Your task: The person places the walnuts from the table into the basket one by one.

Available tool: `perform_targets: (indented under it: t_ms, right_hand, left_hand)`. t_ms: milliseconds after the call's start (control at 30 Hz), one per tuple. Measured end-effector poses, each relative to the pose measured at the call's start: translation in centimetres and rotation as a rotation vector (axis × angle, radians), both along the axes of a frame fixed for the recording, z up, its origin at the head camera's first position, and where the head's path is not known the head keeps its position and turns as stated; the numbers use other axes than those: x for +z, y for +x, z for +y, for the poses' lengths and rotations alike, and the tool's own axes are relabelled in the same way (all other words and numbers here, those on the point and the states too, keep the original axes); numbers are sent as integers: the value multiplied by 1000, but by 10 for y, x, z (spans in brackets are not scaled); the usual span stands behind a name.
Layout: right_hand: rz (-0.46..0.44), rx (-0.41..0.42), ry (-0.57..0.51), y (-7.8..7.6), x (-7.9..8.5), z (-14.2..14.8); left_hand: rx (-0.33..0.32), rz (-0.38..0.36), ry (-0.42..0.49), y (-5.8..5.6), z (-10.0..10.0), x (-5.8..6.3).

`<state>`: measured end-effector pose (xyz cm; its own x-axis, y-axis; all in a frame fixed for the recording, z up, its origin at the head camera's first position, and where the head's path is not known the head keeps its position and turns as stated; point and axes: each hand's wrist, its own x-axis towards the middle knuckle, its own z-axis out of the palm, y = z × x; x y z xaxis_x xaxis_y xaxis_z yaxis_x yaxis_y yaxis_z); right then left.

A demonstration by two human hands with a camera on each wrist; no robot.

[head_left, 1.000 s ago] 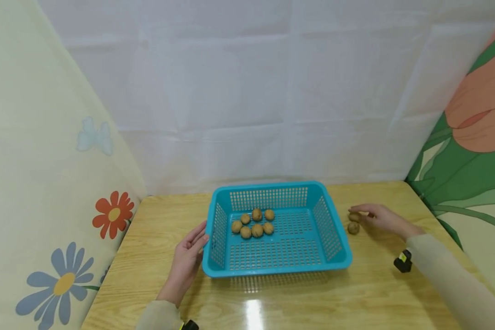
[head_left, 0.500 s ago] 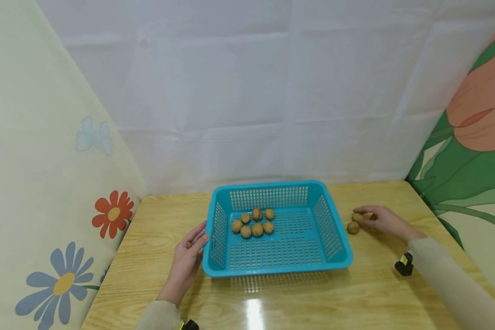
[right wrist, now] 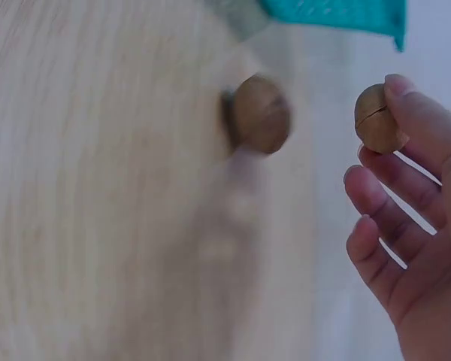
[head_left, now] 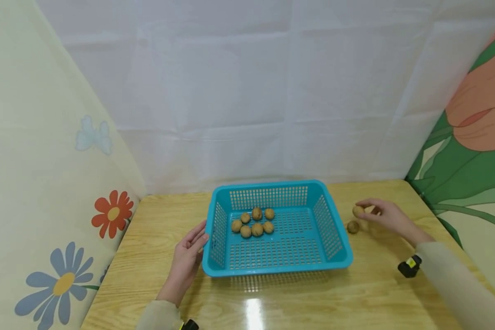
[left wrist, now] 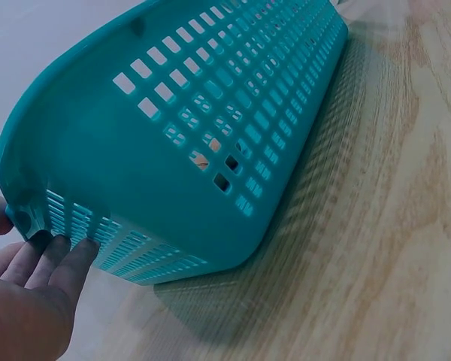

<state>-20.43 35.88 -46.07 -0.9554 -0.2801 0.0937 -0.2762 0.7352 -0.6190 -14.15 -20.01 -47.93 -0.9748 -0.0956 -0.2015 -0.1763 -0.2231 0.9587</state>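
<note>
In the head view, my right hand pinches a walnut between thumb and fingertips, raised above the table to the right of the basket. The right wrist view shows a crack line on this held walnut; the other fingers are loosely bent. Another walnut lies on the table just below that hand. My left hand holds the left side of a blue plastic basket, thumb at the rim and fingers against the outer wall. Several walnuts sit on the basket floor, towards its left half.
The basket stands on a wood-grain table, in front of a white cloth backdrop. Flower-patterned panels rise at the left and right sides. A black wrist device is on the right sleeve.
My right hand has lifted one walnut off the table, away from the other walnut beside it, and moved slightly right and up. The left hand and the basket stay in place.
</note>
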Motion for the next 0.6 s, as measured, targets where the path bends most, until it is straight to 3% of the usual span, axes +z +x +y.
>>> perform_targets:
  t_ms: [333, 600]
  right_hand:
    - [4, 52, 16, 0, 47, -35]
    - [-25, 129, 33, -11, 71, -76]
  left_hand:
    - [-5, -3, -1, -1, 0, 2]
    - [-10, -10, -11, -1, 0, 1]
